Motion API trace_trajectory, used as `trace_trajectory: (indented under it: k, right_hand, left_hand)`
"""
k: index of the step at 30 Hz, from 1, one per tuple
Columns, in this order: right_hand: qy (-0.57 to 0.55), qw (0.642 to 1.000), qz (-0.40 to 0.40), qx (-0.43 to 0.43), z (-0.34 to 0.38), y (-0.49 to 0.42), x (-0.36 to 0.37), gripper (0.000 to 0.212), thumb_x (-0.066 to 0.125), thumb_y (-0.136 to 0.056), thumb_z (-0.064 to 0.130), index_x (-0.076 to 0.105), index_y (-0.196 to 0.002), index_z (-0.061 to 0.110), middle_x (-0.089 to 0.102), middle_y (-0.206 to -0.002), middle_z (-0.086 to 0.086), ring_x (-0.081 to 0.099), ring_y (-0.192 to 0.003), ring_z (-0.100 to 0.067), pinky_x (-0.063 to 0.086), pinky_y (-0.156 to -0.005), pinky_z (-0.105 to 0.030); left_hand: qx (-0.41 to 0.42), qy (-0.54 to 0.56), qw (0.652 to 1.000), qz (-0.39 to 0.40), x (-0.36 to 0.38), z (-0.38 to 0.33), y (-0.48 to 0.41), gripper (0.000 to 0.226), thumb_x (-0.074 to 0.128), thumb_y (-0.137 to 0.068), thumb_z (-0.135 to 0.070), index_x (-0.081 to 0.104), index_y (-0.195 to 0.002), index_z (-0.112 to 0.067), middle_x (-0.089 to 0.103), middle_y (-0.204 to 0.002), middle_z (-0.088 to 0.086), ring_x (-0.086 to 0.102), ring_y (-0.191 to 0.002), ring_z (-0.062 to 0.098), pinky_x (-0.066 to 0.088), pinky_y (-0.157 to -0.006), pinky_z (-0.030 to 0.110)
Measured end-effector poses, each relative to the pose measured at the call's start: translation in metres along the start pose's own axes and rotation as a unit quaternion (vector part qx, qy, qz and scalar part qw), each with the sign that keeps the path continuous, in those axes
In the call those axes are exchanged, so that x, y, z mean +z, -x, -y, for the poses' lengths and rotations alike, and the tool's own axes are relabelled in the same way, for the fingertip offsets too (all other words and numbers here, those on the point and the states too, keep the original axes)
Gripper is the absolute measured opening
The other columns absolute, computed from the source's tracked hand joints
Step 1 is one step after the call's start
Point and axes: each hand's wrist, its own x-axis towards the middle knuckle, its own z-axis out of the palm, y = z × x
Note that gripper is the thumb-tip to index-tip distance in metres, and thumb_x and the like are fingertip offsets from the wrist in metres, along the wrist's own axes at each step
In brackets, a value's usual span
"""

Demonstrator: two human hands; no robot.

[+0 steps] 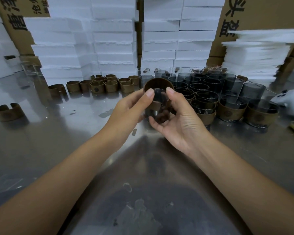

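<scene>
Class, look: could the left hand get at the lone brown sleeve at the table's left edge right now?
Probably, but not at once: the left hand helps hold the glass. Only open table lies between it and the lone sleeve.

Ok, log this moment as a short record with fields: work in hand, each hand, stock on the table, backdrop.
work: glass held above the steel table, brown sleeve around it
left hand: grips the glass, thumb on top
right hand: grips the glass, fingers curled beneath
loose sleeves: cluster at back left, one apart at far left
bare glasses: dark, packed at back right
sleeved glasses: front row, right
backdrop: stacked white foam boxes, cardboard cartons
</scene>
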Motion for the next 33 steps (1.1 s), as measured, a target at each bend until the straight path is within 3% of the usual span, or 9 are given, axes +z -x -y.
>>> trace_trajectory:
  k: [3,6,11,16,20,33]
  right_hand:
    - [0.003,1.000,-0.008,0.005,-0.0006,-0.0011,-0.0009,0.036,0.074,-0.057,0.033,0.069,-0.087,0.015,0.074,-0.076,-0.004,0.065,-0.096,-0.024,0.055,-0.081,-0.033]
    - [0.003,1.000,-0.008,0.003,-0.0012,-0.0022,-0.0020,0.036,0.074,-0.057,0.033,0.069,-0.087,0.014,0.073,-0.076,-0.006,0.066,-0.093,-0.024,0.057,-0.076,-0.032]
    - [0.008,1.000,0.006,-0.011,-0.0028,-0.0035,-0.0045,0.018,0.074,-0.057,0.033,0.077,-0.069,0.020,0.074,-0.083,-0.008,0.073,-0.081,-0.022,0.059,-0.068,-0.031]
    - [0.030,0.999,0.008,-0.014,-0.0035,-0.0031,-0.0060,0.036,0.072,-0.060,0.034,0.069,-0.092,0.018,0.075,-0.085,-0.007,0.073,-0.081,-0.020,0.059,-0.068,-0.032]
    - [0.039,0.999,0.001,-0.010,-0.0024,-0.0015,-0.0056,0.038,0.071,-0.059,0.035,0.068,-0.093,0.018,0.075,-0.082,-0.006,0.073,-0.080,-0.020,0.059,-0.066,-0.032]
    - [0.031,0.999,-0.041,0.001,-0.0017,-0.0017,-0.0023,0.047,0.072,-0.056,0.036,0.065,-0.098,0.016,0.074,-0.090,-0.012,0.073,-0.078,-0.024,0.059,-0.059,-0.034]
  left_hand:
    - [-0.044,0.047,0.997,0.035,-0.0003,0.0007,-0.0004,0.029,0.054,-0.086,-0.049,0.072,-0.102,-0.033,0.073,-0.105,-0.004,0.067,-0.103,0.014,0.056,-0.081,0.034]
    - [-0.043,0.066,0.996,0.037,-0.0005,-0.0014,0.0006,0.024,0.055,-0.088,-0.044,0.073,-0.100,-0.035,0.074,-0.100,-0.004,0.070,-0.097,0.016,0.058,-0.072,0.032]
    - [-0.033,0.081,0.996,0.018,0.0010,-0.0020,0.0022,0.023,0.051,-0.089,-0.035,0.073,-0.096,-0.033,0.074,-0.095,-0.005,0.071,-0.089,0.011,0.056,-0.067,0.025]
    - [-0.037,0.084,0.996,-0.017,0.0030,-0.0034,0.0027,0.028,0.050,-0.091,-0.035,0.077,-0.083,-0.031,0.075,-0.088,-0.003,0.072,-0.084,0.014,0.057,-0.065,0.027]
    - [-0.048,0.080,0.995,-0.027,0.0023,-0.0047,0.0032,0.035,0.046,-0.099,-0.031,0.077,-0.082,-0.027,0.075,-0.089,0.001,0.072,-0.084,0.019,0.057,-0.065,0.028]
    - [-0.061,0.078,0.994,-0.045,0.0003,-0.0071,0.0009,0.033,0.052,-0.095,-0.035,0.078,-0.076,-0.025,0.075,-0.084,0.003,0.071,-0.074,0.015,0.056,-0.062,0.025]
